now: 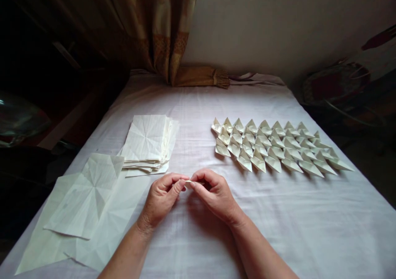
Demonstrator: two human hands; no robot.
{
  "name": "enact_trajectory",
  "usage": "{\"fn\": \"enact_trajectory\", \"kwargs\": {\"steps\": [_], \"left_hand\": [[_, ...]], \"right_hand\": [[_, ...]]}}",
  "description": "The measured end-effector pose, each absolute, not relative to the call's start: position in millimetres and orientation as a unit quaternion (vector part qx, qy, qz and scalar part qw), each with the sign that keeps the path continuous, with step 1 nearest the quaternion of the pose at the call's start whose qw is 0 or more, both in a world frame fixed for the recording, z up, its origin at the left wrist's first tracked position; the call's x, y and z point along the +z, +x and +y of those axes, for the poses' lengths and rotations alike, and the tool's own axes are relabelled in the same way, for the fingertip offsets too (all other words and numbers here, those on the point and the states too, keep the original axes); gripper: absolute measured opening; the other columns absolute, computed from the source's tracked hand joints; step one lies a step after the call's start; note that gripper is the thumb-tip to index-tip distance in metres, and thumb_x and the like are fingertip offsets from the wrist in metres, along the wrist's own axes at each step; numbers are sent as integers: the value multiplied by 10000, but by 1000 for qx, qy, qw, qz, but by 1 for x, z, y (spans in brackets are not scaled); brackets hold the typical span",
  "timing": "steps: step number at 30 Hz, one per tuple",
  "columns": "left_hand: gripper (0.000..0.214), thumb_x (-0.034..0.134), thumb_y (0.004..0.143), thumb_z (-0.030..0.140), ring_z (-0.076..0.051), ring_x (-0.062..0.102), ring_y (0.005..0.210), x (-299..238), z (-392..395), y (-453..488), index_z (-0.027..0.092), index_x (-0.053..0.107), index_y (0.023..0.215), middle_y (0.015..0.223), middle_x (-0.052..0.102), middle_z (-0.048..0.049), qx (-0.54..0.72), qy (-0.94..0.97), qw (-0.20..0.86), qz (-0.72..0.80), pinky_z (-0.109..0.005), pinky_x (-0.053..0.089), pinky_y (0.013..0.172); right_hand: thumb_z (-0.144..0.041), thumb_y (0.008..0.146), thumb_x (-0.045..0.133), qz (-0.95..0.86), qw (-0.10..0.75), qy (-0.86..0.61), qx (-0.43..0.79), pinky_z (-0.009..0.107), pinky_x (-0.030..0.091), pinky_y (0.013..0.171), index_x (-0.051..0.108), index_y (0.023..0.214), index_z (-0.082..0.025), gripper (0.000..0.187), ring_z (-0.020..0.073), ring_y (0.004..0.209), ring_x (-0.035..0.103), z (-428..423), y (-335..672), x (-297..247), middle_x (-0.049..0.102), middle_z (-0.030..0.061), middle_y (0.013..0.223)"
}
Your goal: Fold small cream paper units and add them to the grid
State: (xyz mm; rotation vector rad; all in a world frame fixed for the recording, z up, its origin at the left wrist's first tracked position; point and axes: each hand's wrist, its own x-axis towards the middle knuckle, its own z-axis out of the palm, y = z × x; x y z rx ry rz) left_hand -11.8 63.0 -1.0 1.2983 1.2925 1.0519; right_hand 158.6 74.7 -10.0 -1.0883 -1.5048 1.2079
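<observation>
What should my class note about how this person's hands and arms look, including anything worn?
The left hand and right hand are ungloved; creases show at the left wrist. Both forearms are bare, with no sleeve, watch or bracelet in view. No ring shows on the visible fingers.

Hands (159,197) pinching paper (188,183), creased sheets (93,194), folded shapes (277,152)

Pale piece (188,182) mostly out of sight behind hands (161,196) (216,194)

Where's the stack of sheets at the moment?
In the head view, the stack is on the cloth, left of centre, just beyond the left hand, with loose sheets at its near left.
</observation>
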Motion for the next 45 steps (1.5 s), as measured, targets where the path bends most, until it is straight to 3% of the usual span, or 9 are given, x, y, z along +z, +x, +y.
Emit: {"fn": "enact_trajectory", "kwargs": {"steps": [8, 22, 29, 36, 45], "left_hand": [[235, 730, 772, 367, -56, 493, 447, -5, 59, -12, 145, 706, 843, 667, 630, 0, 460, 499, 496, 542, -151, 408, 425], [148, 723, 782, 280, -47, 488, 446, -2, 61, -12, 151, 672, 730, 724, 649, -9, 503, 521, 464, 511, -141, 421, 402], [227, 695, 805, 348, -52, 471, 450, -1, 59, -12, 144, 633, 727, 675, 624, -4, 482, 522, 474, 520, -144, 405, 409], [247, 667, 817, 397, -79, 508, 485, -2, 58, -9, 152, 662, 853, 643, 622, -1, 422, 524, 477, 565, -156, 405, 430], [129, 687, 786, 283, -123, 602, 626, 3, 59, -8, 167, 683, 730, 701, 666, -20, 452, 582, 419, 531, -192, 466, 554]], "right_hand": [[-248, 853, 613, -622, 456, -437, 462, 216, 418, 560, 614, 761, -195, 106, 107, 597, 517, 74, 160, -6, 593, -9, 687], [-228, 845, 609, -629, 457, -433, 456, 225, 428, 573, 613, 757, -197, 94, 112, 610, 532, 73, 160, -6, 602, -4, 701], [-190, 845, 581, -657, 457, -427, 421, 227, 414, 569, 593, 744, -200, 102, 112, 601, 518, 72, 159, -6, 591, -9, 685], [-203, 854, 585, -645, 463, -433, 426, 229, 424, 573, 605, 756, -202, 101, 117, 611, 529, 71, 159, -6, 596, -2, 693], [-210, 861, 604, -674, 449, -429, 401, 225, 428, 575, 612, 769, -200, 93, 117, 617, 556, 72, 158, -5, 616, -2, 698]]}}
